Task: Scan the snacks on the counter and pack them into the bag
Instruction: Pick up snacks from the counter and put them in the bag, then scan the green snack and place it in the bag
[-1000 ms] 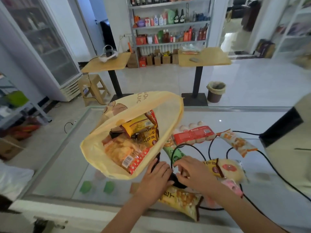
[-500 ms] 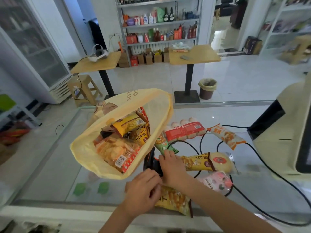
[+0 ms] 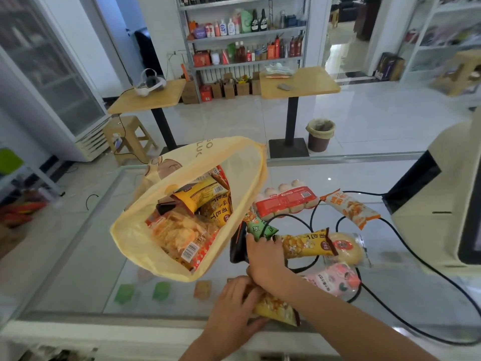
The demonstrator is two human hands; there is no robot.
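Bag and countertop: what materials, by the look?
Yellow bag: looks like matte non-woven fabric, with soft folds and light showing through its wall. Countertop: probably glass, glossy, with reflections on top and green labels seemingly visible beneath.

- Pale glossy floor tiles (image 3: 377,118) catch daylight from the back right.
- Two wood-topped pedestal tables stand apart; the left table (image 3: 161,97) carries a white headset (image 3: 149,83).
- A wooden stool (image 3: 131,135) is beside the left table, and a lined waste bin (image 3: 320,136) is beside the right table (image 3: 307,84).
- A metal shelf unit (image 3: 244,35) of bottles stands at the back wall, with cardboard boxes (image 3: 234,88) at its foot.
- A glass-door fridge (image 3: 52,82) is on the left.
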